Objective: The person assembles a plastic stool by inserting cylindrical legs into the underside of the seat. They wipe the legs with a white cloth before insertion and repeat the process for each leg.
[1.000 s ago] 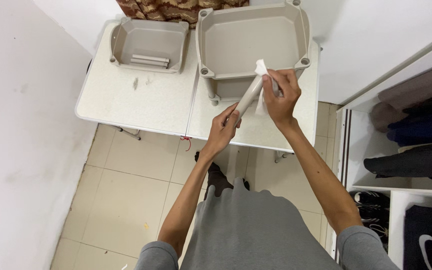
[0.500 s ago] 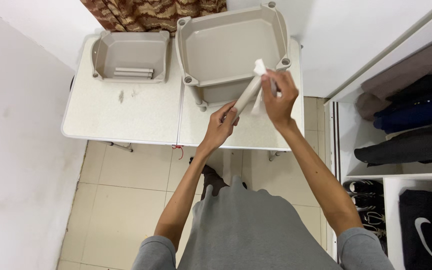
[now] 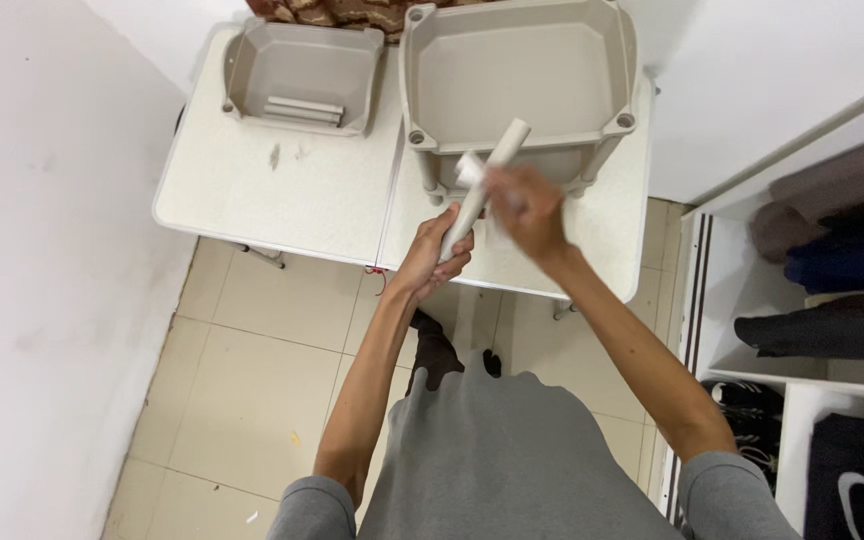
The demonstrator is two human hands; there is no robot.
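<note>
A: Where was the pale tube (image 3: 487, 175)?

B: It was held tilted above the white bench (image 3: 292, 190), in front of the large beige bin (image 3: 520, 75). The left hand (image 3: 434, 258) was clamped around its lower end.

A: And the right hand (image 3: 524, 205)?

B: Blurred, it was pressed against the tube's middle, gripping a small white piece (image 3: 469, 168). A smaller bin (image 3: 297, 75) stood left.

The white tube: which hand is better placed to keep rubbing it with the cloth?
Probably the right hand: it grips the white cloth against the white tube, while the left hand clasps the tube's lower end, steadying it.
</note>
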